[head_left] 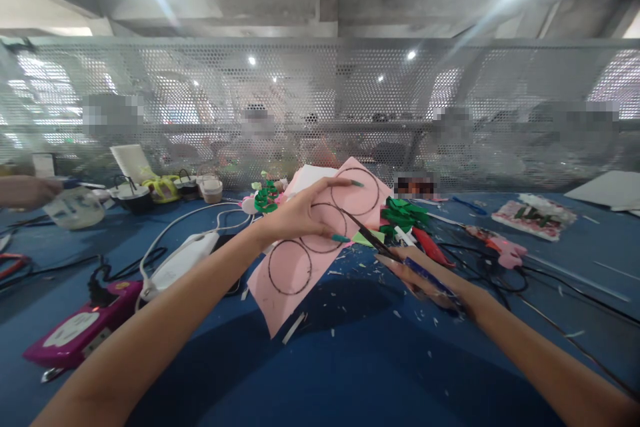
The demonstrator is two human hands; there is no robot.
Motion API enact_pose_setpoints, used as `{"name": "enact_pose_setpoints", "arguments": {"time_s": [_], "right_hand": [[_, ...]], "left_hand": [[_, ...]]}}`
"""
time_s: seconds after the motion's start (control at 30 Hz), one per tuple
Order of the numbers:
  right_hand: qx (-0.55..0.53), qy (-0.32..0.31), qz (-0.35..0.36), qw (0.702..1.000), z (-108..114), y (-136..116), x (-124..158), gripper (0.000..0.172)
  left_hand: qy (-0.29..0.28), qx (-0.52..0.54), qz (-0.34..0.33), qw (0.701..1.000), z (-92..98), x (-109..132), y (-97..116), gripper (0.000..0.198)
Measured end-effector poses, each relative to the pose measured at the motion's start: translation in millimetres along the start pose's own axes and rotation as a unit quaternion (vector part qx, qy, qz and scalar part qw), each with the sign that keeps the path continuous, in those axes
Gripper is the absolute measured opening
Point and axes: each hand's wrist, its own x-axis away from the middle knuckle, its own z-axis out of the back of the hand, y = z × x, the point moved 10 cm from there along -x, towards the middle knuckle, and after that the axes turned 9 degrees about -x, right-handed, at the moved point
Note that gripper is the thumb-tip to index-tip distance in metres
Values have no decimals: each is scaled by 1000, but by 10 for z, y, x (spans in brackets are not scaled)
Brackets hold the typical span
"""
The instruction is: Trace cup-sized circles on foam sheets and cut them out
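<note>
Yellow sticker [121, 285] on the purple power strip [85, 328] is too small to be read. Dark circles are drawn on the pink paper [290, 267]. Paper is held tilted over the blue table [320, 380], mid-view, gripped by the left hand [295, 211]; thumb and index finger are spread wide across it, forearm angled in from lower left. Scissors [371, 237] are gripped in the right hand [413, 273], forearm in from lower right, blades pointed up-left at the paper. Whether a cut is being made can't be told. Paper scraps [294, 329] are scattered below.
</note>
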Motion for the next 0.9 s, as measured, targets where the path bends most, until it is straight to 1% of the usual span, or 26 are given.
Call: {"name": "enact_pose_setpoints", "arguments": {"time_s": [0.07, 0.17, 0.23, 0.4, 0.5, 0.6, 0.77, 0.9], "right_hand": [[14, 7, 14, 1000, 9, 5, -18, 51], [34, 18, 8, 999, 21, 77, -47, 55], [42, 35, 11, 998, 45, 89, -46, 54], [47, 44, 3, 998, 54, 70, -8, 47], [41, 39, 0, 998, 54, 60, -3, 44], [38, 15, 8, 999, 25, 27, -4, 43], [21, 17, 9, 1000, 39, -12, 6, 44], [32, 28, -16, 999, 32, 59, -16, 43]], "left_hand": [[-1, 2, -1, 1000, -4, -1, -3, 72], [2, 3, -9, 1000, -2, -1, 12, 72], [4, 3, -16, 1000, 4, -1, 27, 72], [-2, -1, -13, 1000, 1, -3, 31, 72], [-1, -8, -8, 1000, 3, -5, 21, 72], [-1, -8, -10, 1000, 2, -5, 25, 71], [0, -5, -3, 1000, 8, -1, 30, 71], [-1, 5, 5, 1000, 5, 4, 16, 71]]}}
